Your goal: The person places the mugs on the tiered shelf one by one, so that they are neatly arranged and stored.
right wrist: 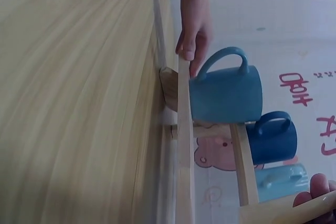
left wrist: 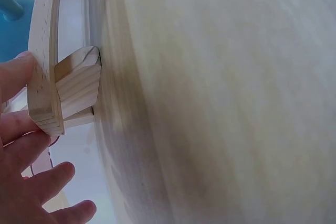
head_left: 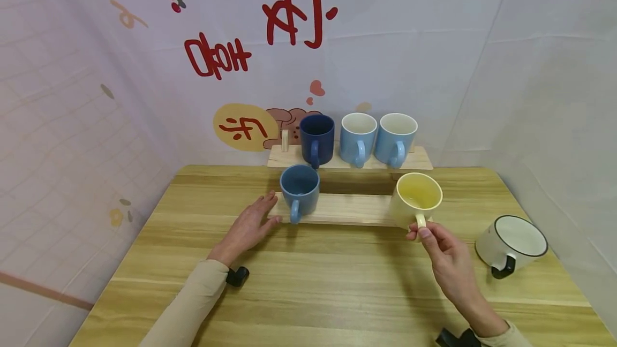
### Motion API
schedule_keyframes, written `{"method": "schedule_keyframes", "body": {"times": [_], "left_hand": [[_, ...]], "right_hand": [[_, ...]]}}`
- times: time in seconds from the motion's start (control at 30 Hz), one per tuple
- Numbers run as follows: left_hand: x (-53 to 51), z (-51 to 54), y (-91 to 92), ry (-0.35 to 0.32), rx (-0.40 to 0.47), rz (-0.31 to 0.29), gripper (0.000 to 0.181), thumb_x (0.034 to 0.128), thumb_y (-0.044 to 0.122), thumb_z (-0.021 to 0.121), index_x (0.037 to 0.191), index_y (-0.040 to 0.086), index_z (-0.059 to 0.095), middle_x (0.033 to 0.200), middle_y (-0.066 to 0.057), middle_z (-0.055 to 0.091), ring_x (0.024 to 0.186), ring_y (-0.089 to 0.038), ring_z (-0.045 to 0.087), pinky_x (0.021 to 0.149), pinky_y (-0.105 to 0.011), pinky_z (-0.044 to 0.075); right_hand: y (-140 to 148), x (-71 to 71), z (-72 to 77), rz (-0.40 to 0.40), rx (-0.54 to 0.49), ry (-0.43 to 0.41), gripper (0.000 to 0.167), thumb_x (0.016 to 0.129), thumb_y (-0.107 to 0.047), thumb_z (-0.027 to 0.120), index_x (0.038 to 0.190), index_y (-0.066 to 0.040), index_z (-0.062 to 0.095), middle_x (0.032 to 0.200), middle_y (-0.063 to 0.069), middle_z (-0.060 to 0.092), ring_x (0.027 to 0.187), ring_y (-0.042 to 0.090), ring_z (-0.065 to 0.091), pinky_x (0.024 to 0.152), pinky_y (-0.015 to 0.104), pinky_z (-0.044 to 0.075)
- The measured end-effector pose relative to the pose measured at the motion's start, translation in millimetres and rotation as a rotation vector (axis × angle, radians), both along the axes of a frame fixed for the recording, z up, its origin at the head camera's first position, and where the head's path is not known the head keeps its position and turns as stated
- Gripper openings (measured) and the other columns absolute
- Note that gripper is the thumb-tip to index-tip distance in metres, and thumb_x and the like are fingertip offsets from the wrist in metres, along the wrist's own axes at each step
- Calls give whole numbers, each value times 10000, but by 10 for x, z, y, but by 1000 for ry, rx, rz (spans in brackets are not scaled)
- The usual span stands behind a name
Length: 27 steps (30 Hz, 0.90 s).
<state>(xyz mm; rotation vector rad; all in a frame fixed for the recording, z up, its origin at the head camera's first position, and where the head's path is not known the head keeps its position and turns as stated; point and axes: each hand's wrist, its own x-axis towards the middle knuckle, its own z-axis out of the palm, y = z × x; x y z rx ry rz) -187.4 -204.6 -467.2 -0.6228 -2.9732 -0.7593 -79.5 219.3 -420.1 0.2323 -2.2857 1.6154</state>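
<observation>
My right hand [head_left: 453, 264] pinches the handle of a yellow mug [head_left: 402, 208] at the right end of a two-tier wooden rack's lower shelf [head_left: 354, 209]. Whether the mug touches the shelf cannot be told. Part of this mug [right wrist: 278, 212] shows at the bottom of the right wrist view. My left hand [head_left: 247, 229] holds the lower shelf's left end [left wrist: 44, 98] between thumb and fingers, its outer fingers spread. Beside it, a medium-blue mug [head_left: 308, 197] stands upright on that shelf, handle forward. The upper shelf bears a dark navy mug [head_left: 324, 141] and two light-blue mugs [head_left: 358, 138] with white insides.
A white mug [head_left: 494, 242] with a black rim and black handle stands on the wooden table [head_left: 337, 293] at the right. Behind the rack hangs a white printed cloth [head_left: 409, 58]; more cloth borders the table at left and right.
</observation>
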Motion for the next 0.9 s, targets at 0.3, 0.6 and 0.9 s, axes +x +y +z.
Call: {"method": "schedule_keyframes", "body": {"times": [0.3,0.6,0.9], "left_hand": [[-14,23,22,-5,-9,8,665,1056,377,607,1573,9,409,1661,-151,324,1503,-434,324,1185,-608,304],[-12,21,22,-9,-12,10,661,1058,384,602,1571,11,416,1657,-157,332,1497,-439,333,1178,-603,321],[8,7,7,10,1,-1,656,1049,344,628,1561,-11,421,1646,-176,347,1477,-464,355,1165,-611,335]], "right_hand": [[-154,-61,-7,86,-21,13,218,1084,-34,514,1125,77,698,921,113,750,1015,75,692,917,142,498],[-330,-129,-75,130,-63,-3,213,1079,-45,532,1109,83,700,898,74,754,978,81,699,900,157,514],[-529,-224,-146,198,-115,-41,233,1089,-78,528,1122,81,695,908,111,745,993,92,680,906,166,509]]}}
